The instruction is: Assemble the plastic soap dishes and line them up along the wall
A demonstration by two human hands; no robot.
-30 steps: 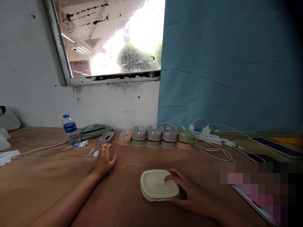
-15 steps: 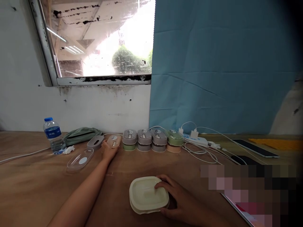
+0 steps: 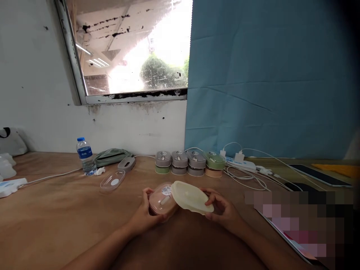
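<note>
My left hand (image 3: 150, 210) is closed around a pinkish-orange lidded box (image 3: 161, 198) with a clear cover and a round sticker. In my right hand (image 3: 221, 208) is a pale cream-green lidded container (image 3: 191, 197), gripped by its right end. The two meet above the middle of the table, and the cream one overlaps the pink one's right edge, its far left end tilted up. Behind them stand several stacked lidded boxes (image 3: 179, 159) in grey, green and orange. A clear oval lid (image 3: 112, 182) and a grey slotted piece (image 3: 126, 164) lie to the left.
A water bottle (image 3: 86, 157), a crumpled tissue (image 3: 99, 171) and a green pouch (image 3: 114, 156) are at the back left. White cables (image 3: 244, 180) and a power strip (image 3: 242, 164) lie at right, near a dark tablet (image 3: 317, 175). A partly blurred screen device is at front right.
My left hand has brought the pink box from the back row to the middle. My right hand has lifted and tilted the cream container beside it. The view has shifted left.
</note>
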